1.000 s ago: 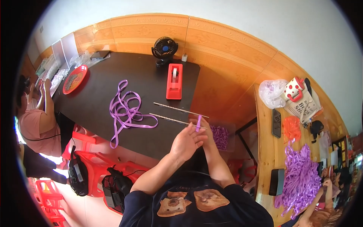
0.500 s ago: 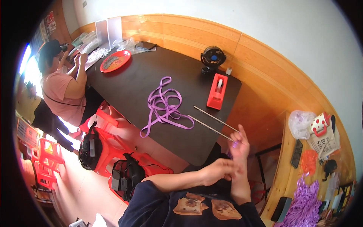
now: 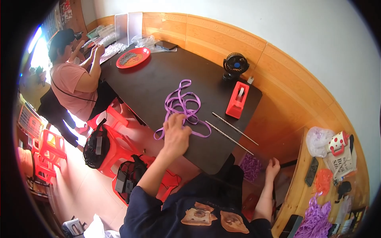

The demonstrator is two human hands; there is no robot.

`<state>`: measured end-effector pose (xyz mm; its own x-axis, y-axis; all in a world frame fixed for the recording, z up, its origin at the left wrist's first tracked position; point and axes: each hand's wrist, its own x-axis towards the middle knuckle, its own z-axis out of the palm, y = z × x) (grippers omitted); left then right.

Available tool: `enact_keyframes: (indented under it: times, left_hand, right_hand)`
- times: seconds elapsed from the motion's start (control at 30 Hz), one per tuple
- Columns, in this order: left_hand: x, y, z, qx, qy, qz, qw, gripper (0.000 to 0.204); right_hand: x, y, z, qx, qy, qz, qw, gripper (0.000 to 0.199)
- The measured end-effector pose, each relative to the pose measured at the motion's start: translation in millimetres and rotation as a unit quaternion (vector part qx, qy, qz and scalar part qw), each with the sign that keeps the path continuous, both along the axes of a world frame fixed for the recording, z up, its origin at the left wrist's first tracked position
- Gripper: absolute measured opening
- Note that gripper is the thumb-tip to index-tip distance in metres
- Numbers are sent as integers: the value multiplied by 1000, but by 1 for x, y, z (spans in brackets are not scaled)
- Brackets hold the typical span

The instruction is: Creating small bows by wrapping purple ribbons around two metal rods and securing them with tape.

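A long purple ribbon [image 3: 179, 104] lies in loose loops on the dark table. My left hand [image 3: 176, 135] is over the near part of these loops, its fingers curled down onto the ribbon; the fingertips are partly hidden. Out past the table's right edge, my right hand [image 3: 272, 168] is raised with its fingers apart and nothing visible in them. Beside it, lower down, is a heap of purple ribbon [image 3: 251, 167]. Two thin metal rods [image 3: 235, 127] lie side by side on the table's right part, their near ends jutting over the edge.
A red tape dispenser [image 3: 237, 102] and a small black fan [image 3: 235, 65] stand at the table's right. Farther left is a red plate [image 3: 143, 54] of small grey pieces. A co-worker in pink [image 3: 74, 79] sits there. More purple ribbon [image 3: 315, 218] lies on the wooden bench.
My left hand has moved away from my right forearm, leftward onto the ribbon. My right hand has left the rod ends and dropped to the right, fingers now apart. The view has shifted slightly.
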<state>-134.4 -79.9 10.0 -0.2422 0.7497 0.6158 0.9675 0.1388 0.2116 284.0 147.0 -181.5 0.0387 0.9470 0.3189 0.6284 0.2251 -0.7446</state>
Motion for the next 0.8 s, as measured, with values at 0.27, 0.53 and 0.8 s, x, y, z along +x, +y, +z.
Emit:
enact_keyframes:
  times: [0.27, 0.53, 0.8]
  left_hand:
    - [65, 18, 2, -14, 37, -59, 997, 32]
    - [82, 13, -13, 106, -98, -227, 963, 11]
    - [115, -7, 9, -88, -347, -442, 822, 14]
  right_hand:
    - [-141, -150, 196, 164, 76, 404, 897, 24]
    - [-150, -160, 191, 25, 185, 458, 869, 45]
    - [-99, -157, 195, 81, -30, 470, 878, 19]
